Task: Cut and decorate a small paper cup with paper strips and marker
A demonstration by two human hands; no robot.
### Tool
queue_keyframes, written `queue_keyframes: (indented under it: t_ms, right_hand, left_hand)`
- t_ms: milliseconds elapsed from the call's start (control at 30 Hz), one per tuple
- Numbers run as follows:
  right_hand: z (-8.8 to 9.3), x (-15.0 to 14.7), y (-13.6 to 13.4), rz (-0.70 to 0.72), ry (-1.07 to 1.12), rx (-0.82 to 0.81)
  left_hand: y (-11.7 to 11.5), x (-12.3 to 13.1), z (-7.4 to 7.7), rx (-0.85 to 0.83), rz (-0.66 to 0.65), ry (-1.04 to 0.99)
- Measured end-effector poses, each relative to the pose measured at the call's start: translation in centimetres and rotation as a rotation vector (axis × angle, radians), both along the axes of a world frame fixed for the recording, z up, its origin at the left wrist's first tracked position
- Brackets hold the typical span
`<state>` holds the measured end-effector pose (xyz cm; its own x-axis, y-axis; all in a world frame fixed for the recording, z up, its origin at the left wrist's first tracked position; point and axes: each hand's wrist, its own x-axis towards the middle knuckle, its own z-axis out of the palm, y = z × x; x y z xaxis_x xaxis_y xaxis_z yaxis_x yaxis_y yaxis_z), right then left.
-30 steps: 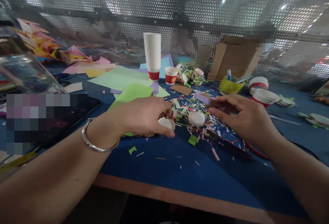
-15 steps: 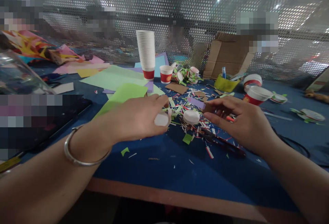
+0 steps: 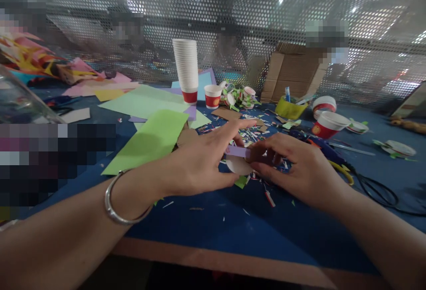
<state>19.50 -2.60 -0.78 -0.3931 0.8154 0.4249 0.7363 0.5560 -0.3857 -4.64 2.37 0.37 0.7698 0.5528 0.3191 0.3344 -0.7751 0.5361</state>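
My right hand (image 3: 293, 161) pinches one end of a short purple paper strip (image 3: 237, 151). Just under the strip is a white paper disc (image 3: 238, 165), which looks like a cup bottom; the right fingertips are close to its edge, and I cannot tell if they touch it. From the other side my left hand (image 3: 199, 161), with a silver bangle on its wrist, reaches around the disc, thumb and forefinger spread apart. Its curled rear fingers are partly hidden. Beneath both hands lie many paper scraps (image 3: 270, 197) and a small green piece (image 3: 241, 181).
Behind stand a tall cup stack (image 3: 186, 68), a single paper cup (image 3: 213, 96) and a pile of small cup-and-green-paper crafts (image 3: 233, 95). Green paper (image 3: 149, 139) lies left. On the right are a tilted red-and-white cup (image 3: 328, 125), a yellow holder (image 3: 290, 108) and a black cable (image 3: 376, 192).
My left hand has moved right toward my right hand, its fingers spreading. The white disc it held earlier no longer shows in it. The purple strip has moved left and down, over a disc.
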Motion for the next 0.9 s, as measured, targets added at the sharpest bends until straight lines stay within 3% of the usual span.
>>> queue_keyframes:
  t_ms: [367, 600, 733, 900]
  right_hand:
    - [0.02, -0.03, -0.32, 0.016, -0.046, -0.064]
    - [0.18, 0.68, -0.26, -0.103, 0.105, -0.179]
    - [0.03, 0.84, -0.11, -0.097, 0.240, -0.327]
    - [-0.18, 0.84, 0.02, -0.115, 0.269, -0.393]
  left_hand:
    - [0.37, 0.00, -0.36, -0.126, -0.010, -0.019]
    - [0.63, -0.10, -0.15, -0.214, 0.019, -0.071]
    - [0.56, -0.08, 0.03, -0.209, 0.020, -0.094]
    - [0.57, -0.13, -0.06, -0.172, -0.038, -0.083]
